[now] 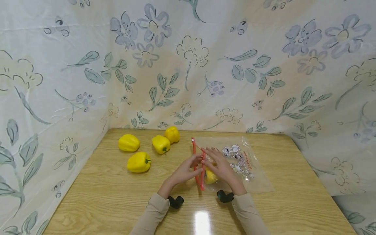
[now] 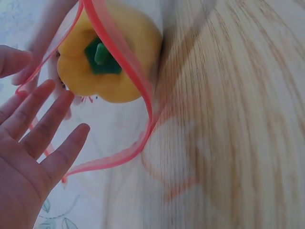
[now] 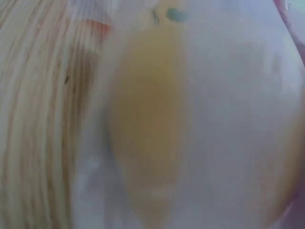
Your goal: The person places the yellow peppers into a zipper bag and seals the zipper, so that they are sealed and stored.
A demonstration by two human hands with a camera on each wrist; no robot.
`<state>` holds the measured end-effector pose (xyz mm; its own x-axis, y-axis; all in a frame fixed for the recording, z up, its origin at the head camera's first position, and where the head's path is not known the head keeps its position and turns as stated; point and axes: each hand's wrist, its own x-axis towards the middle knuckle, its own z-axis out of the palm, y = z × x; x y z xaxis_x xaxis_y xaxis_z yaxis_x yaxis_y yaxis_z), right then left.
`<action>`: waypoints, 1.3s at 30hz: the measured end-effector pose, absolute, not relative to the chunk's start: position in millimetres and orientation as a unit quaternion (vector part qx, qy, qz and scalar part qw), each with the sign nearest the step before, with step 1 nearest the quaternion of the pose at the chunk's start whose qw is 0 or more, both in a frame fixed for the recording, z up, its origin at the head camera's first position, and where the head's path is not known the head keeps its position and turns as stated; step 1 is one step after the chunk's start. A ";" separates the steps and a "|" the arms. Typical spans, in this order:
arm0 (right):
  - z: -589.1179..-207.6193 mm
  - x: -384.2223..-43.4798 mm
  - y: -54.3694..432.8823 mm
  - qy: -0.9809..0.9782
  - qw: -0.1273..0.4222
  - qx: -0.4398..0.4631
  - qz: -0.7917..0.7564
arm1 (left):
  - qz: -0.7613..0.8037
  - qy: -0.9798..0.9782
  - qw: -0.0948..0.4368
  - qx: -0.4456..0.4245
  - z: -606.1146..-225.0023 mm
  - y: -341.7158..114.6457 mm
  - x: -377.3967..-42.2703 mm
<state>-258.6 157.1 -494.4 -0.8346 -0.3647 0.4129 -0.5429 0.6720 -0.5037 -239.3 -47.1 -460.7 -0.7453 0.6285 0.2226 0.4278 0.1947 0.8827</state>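
Observation:
A clear zip bag (image 1: 257, 178) with a red-edged mouth and printed cartoon figures lies on the table, its mouth toward the left. Inside, near the mouth, is a yellow bell pepper (image 2: 121, 86), its green stem facing the opening. My left hand (image 1: 187, 169) is at the mouth, and its fingers (image 2: 62, 152) are spread and hold nothing. From the other side my right hand (image 1: 221, 163) holds the bag close to its red edge, above the pepper. In the right wrist view the pepper (image 3: 147, 124) is blurred behind the plastic.
Several more yellow bell peppers stand to the left on the wooden table (image 1: 97, 195): one (image 1: 139, 162) nearest, another (image 1: 128, 142) behind it, and a pair (image 1: 161, 144) farther back. Floral cloth (image 1: 188, 81) hangs behind the table and along the sides.

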 end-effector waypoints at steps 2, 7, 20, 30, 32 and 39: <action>-494.0 -258.3 157.3 -0.904 0.138 0.251 0.316 | 0.534 0.766 0.101 0.343 -460.9 -47.4 -239.4; -493.4 -258.0 157.2 -0.911 0.135 0.255 0.295 | 0.541 0.760 0.119 0.340 -462.5 -48.3 -240.3; -491.5 -255.5 153.8 -0.918 0.120 0.247 0.285 | 0.545 0.768 0.107 0.320 -497.0 -49.7 -255.0; -493.1 -256.1 152.8 -0.913 0.136 0.258 0.285 | 0.539 0.758 0.104 0.352 -480.6 -57.8 -245.0; -493.0 -255.8 152.9 -0.912 0.140 0.258 0.286 | 0.532 0.760 0.098 0.359 -479.5 -58.8 -243.8; -491.4 -253.9 151.3 -0.912 0.140 0.253 0.292 | 0.490 0.793 0.072 0.354 -495.6 -68.6 -248.3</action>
